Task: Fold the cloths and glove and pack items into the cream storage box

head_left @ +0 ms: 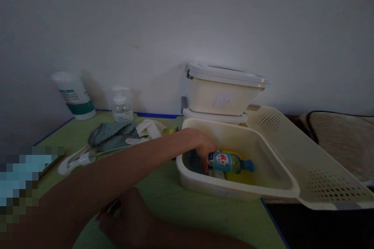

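My left hand (pixel 204 148) reaches from the left into a cream plastic basin (pixel 233 192). Its fingers are closed around the base end of a dish soap bottle (pixel 224 162) with a blue label, which lies nearly sideways with its blue cap to the right. Something yellow (pixel 241 177) shows beneath the bottle, and a whitish item (pixel 216 174) is partly hidden by it. Below my left forearm, over the green tabletop (pixel 166 202), my right hand (pixel 125 218) is loosely curled, with a gap between its fingers and nothing visible in them.
A lidded storage box (pixel 222 93) stands behind the basin. To the right is a perforated cream basket (pixel 292 144). On the left are a grey-green cloth (pixel 113 136), a white plastic handle (pixel 77 161), a pump bottle (pixel 121 105) and a large white bottle (pixel 74 95).
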Demonstrator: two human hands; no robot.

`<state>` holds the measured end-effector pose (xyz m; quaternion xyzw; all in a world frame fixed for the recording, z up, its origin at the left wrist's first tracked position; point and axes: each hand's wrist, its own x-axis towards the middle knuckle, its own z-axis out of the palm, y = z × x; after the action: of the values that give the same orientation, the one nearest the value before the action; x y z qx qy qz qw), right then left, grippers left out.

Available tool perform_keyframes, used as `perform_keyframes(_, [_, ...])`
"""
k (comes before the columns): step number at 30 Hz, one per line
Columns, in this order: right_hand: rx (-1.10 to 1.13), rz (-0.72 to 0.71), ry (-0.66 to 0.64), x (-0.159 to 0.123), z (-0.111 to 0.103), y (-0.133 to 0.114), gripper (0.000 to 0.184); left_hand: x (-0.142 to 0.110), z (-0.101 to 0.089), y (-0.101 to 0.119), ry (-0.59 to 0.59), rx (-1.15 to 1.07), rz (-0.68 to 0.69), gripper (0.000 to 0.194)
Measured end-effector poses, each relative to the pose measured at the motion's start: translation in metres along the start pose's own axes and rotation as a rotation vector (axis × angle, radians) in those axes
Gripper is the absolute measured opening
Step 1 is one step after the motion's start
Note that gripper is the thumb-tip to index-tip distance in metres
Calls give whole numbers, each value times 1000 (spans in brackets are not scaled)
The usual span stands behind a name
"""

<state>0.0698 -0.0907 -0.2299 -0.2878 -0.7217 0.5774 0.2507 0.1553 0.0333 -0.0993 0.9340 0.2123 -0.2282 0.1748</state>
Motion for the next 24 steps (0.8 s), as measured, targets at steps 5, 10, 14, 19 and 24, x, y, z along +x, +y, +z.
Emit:
perform_keyframes(5, [117, -2, 71, -3, -3, -9, 22, -19, -8, 7, 158, 151, -76, 43])
perform_keyframes(10, [169, -27, 87, -6, -1, -5, 27, -51, -23, 3, 671, 22, 76, 28])
perform_keyframes(14, [152, -7, 91, -8, -2, -6, 26, -74, -43, -11, 1346, -114, -52, 15])
perform_keyframes(19, [143, -31, 86, -7, -3, -8, 25, -87, -66, -51, 1627, -227, -295, 45])
perform_keyframes(24, [75, -82, 98, -6, -1, -3, 26, -84, -70, -78, 1376, -445, -196, 53])
